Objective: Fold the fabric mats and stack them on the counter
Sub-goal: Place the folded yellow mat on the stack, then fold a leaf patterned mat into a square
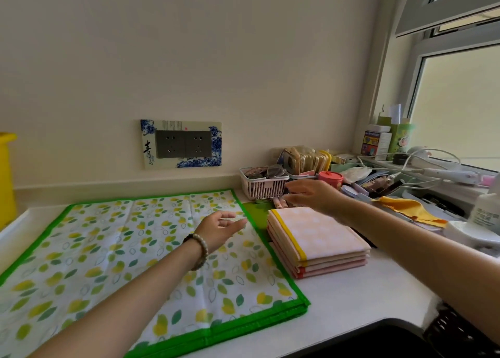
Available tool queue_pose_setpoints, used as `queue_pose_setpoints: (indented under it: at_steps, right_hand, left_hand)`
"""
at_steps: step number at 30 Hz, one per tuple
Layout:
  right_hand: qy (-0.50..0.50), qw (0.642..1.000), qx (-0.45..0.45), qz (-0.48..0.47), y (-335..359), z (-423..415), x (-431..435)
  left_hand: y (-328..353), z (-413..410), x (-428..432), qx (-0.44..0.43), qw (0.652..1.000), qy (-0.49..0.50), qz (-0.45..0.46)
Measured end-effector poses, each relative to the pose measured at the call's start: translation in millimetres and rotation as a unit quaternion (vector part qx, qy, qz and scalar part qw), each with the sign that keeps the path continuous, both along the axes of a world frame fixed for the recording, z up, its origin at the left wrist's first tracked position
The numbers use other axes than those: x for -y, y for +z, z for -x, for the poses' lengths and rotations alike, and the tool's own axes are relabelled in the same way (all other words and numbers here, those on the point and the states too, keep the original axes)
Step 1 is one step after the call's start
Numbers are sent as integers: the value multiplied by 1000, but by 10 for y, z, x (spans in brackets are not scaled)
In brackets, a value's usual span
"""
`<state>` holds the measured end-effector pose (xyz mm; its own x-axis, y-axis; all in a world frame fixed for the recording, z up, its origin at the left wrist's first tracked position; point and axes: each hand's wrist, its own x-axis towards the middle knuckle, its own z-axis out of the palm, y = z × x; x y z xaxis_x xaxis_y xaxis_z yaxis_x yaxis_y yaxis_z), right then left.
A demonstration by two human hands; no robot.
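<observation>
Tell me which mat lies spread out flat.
The green-bordered leaf-print mat, lying open across the counter; the pink mats sit folded in a stack.

Cream wall (189, 46) with a double socket (183, 143); daylit window (457, 106) at right.

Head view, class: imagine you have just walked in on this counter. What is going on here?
A person is working at a white counter. A leaf-print mat with a green border lies spread flat, not yet folded, and the left hand hovers open above its right side. The right hand reaches out open over a pile of folded pink mats beside it, near a pink basket. Neither hand holds anything.
</observation>
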<state>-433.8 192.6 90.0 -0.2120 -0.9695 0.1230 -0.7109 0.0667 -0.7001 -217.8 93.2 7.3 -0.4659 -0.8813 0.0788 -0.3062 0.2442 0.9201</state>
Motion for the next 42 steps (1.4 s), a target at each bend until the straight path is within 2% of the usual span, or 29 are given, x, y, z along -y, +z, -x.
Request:
queue_pose_setpoints:
  at_steps: [3,8,14,21,25,34,37,42]
  right_hand:
    - [69,997,33,-20,-163,-482,92]
    - [141,989,-19,-29,-643,-1227,147]
    - [215,972,-84,-35,-1009,-1909,4]
    - [278,953,-86,-80,-1166,-2235,-215]
    - [274,954,-108,-56,-1196,-2292,-292]
    - [271,956,-92,-66,-1190,-2317,-340]
    - [283,952,-81,-81,-1109,-2262,-326]
    - [253,953,-123,-115,-886,-2013,-316]
  left_hand:
    - [-55,-437,18,83,995,6,46]
    - [-199,-1244,-123,216,975,7,58]
    - [-324,-2131,-357,309,948,-15,78]
    - [-398,-2600,-640,370,913,-93,147]
    - [-388,-2654,-749,366,914,-106,142]
    - [-348,-2641,-860,347,924,-85,133]
    - [-281,-2647,-848,327,932,-91,125]
    - [-104,-2672,-732,290,947,-91,99]
